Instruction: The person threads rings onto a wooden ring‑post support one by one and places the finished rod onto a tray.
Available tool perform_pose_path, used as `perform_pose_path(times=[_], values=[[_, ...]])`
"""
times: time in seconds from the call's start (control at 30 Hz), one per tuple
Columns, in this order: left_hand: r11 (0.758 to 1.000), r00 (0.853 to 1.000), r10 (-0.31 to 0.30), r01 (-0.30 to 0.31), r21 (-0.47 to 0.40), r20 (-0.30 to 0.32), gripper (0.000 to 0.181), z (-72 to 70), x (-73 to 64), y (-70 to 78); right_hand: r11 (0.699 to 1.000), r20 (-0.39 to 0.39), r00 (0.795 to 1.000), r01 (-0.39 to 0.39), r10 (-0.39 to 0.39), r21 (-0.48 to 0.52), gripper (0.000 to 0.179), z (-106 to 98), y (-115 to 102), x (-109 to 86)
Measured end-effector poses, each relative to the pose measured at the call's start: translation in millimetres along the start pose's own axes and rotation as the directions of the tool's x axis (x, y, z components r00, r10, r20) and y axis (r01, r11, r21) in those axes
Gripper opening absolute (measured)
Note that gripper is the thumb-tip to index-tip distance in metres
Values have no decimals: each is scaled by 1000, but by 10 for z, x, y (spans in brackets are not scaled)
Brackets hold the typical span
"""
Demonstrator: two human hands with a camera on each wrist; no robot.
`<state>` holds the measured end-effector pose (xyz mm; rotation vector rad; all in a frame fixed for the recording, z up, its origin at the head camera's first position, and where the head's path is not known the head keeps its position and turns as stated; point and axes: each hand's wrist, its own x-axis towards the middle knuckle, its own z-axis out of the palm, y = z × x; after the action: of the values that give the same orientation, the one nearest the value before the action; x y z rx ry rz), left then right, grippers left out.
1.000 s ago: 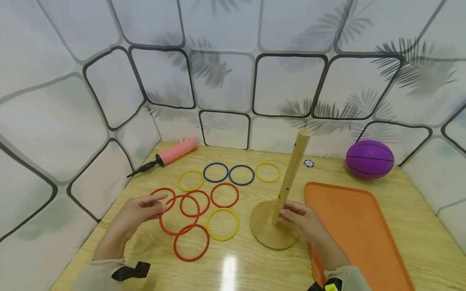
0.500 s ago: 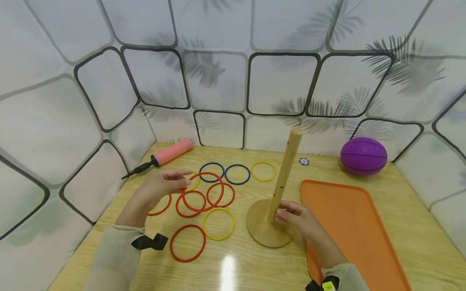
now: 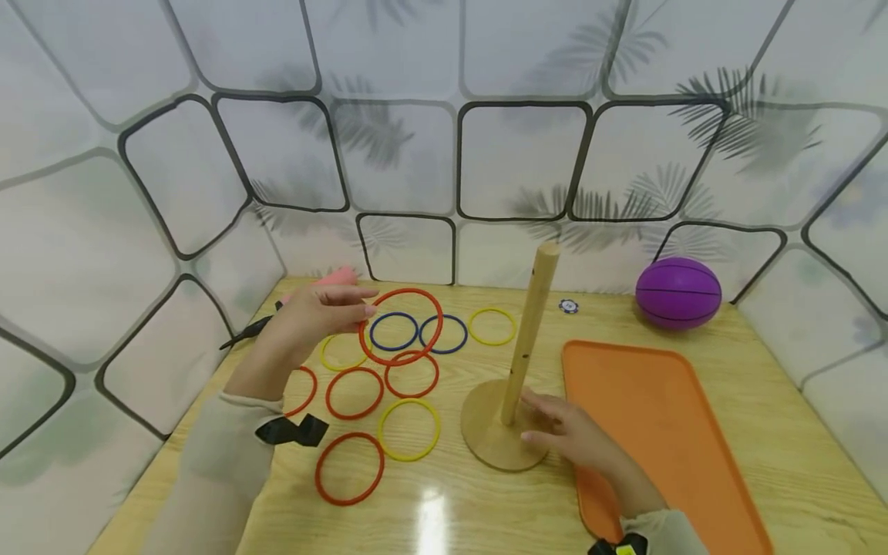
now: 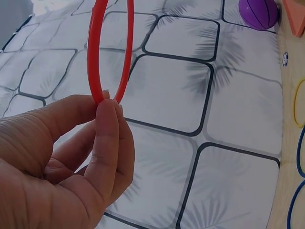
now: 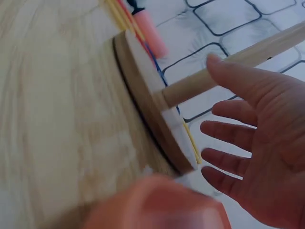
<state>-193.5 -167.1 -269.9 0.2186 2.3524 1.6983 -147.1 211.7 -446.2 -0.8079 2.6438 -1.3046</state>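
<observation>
Thumb and fingers of my left hand pinch a red ring by its near left side, held up above the table. In the left wrist view, that hand grips the ring at its lower end, with the wall behind. The wooden peg stand, a round base with an upright post, stands right of the rings. My right hand is beside the lower post, fingers extended. In the right wrist view, the hand has spread fingers, its thumb overlapping the post.
Several red rings, yellow rings and blue rings lie on the table left of the stand. An orange tray lies right. Behind are a pink pump, a poker chip and a purple ball.
My left hand has lifted the red ring off the group and carried it forward, up and right. My right hand has loosened its hold on the post, its fingers now spread.
</observation>
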Motion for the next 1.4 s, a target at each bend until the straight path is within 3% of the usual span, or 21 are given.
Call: perform_pose_path(times=[0.13,0.33,0.53,0.73,1.03,1.2,1.4], values=[[1000,1000,13,-13,23,-1,44,17,36,164,963,28,999,35,-29,-268,71,-4,27,-38],[998,999,30,-29,53,-32,43,64,81,488,933,112,993,10,33,-359,78,-14,48,-80],[1000,1000,10,-10,-21,-3,38,124,130,768,919,106,991,-32,80,-394,80,-23,44,-98],[998,1000,-19,20,-54,22,36,199,147,967,928,118,988,-49,99,-369,81,-26,49,-104],[992,996,76,-70,-108,56,30,392,230,1219,942,128,986,-57,105,-331,85,-39,62,-117],[976,990,109,-90,-201,90,33,536,314,1272,949,129,987,-53,97,-309,85,-34,89,-125],[947,987,116,-77,-313,107,34,707,400,1213,951,127,987,-60,103,-303,86,-30,131,-138]])
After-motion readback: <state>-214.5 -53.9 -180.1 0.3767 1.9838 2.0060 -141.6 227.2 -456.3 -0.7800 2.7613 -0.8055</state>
